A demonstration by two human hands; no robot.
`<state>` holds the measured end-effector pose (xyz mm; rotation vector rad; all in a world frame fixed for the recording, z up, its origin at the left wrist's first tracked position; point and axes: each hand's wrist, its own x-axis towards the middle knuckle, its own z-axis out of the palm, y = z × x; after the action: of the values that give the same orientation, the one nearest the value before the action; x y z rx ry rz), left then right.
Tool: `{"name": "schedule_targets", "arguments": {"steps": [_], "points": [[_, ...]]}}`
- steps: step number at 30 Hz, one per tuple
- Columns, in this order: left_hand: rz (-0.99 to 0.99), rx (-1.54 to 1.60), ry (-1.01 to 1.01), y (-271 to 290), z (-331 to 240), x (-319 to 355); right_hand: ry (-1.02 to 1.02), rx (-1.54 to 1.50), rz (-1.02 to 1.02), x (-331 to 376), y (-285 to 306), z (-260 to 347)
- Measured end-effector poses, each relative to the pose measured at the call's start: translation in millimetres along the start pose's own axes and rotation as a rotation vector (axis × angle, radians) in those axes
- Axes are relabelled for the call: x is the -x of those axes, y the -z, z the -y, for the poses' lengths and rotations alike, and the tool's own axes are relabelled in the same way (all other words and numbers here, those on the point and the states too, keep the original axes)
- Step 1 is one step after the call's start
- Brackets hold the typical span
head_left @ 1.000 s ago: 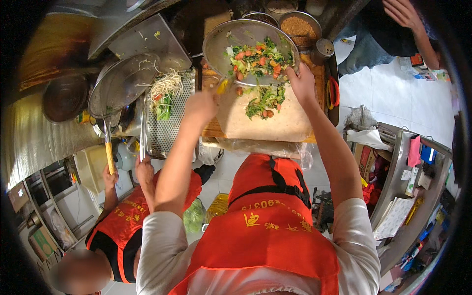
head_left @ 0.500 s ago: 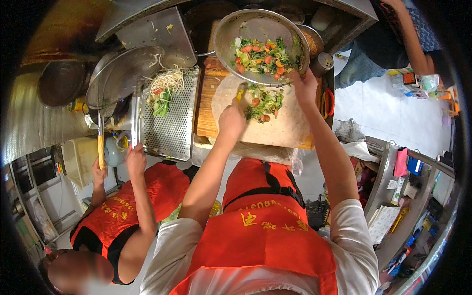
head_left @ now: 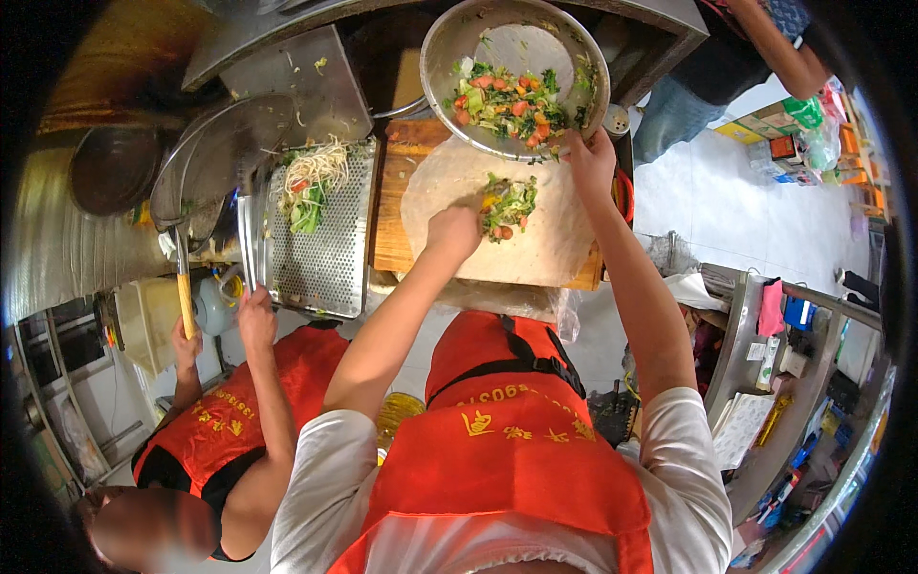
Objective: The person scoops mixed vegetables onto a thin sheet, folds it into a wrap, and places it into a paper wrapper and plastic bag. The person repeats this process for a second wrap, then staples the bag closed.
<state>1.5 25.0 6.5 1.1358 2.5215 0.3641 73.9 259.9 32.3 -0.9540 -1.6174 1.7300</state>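
Note:
My right hand (head_left: 591, 161) grips the rim of a steel bowl (head_left: 595, 57), tilted over the far edge of the board. Chopped greens with orange and red pieces (head_left: 516, 103) lie in it. Below it a large thin round flatbread (head_left: 545, 251) covers most of a wooden board (head_left: 394, 182). On the flatbread sits a small heap of the same vegetable filling (head_left: 514, 206). My left hand (head_left: 454, 232) is closed around a small utensil with a yellow part, its end at the heap's left side; its exact kind is hidden.
At left, a co-worker holds a wooden-handled strainer (head_left: 186, 297) and a long metal tool (head_left: 247, 230). Between us stands a perforated steel tray (head_left: 330, 239) with bean sprouts and greens (head_left: 311, 187). Shelves (head_left: 755, 344) stand at right; another person (head_left: 703, 81) is at the far right.
The utensil in my left hand has moved down and right into the heap, which looks smaller and more gathered. My right hand still holds the bowl, now tipped more toward me.

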Motion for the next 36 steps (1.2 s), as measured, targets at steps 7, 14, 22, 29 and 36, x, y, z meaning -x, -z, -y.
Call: {"name": "schedule_targets", "arguments": {"steps": [7, 14, 22, 29, 36], "points": [[-0.039, 0.076, 0.001, 2, 11, -8, -0.094, -0.060, -0.069, -14, -4, 15], [-0.010, 0.425, 0.181, 36, 49, 66, -0.341, 0.017, -0.092, -99, -8, 34], [-0.004, 0.664, 0.225, 26, 51, 121, -0.736, 0.058, -0.025, -180, -16, 12], [0.247, 0.444, 0.132, 66, 39, 115, -0.656, 0.064, -0.020, -170, -16, 10], [0.125, 0.578, 0.007, 122, -35, -12, -0.686, 0.024, 0.041, -156, -13, 14]]}}
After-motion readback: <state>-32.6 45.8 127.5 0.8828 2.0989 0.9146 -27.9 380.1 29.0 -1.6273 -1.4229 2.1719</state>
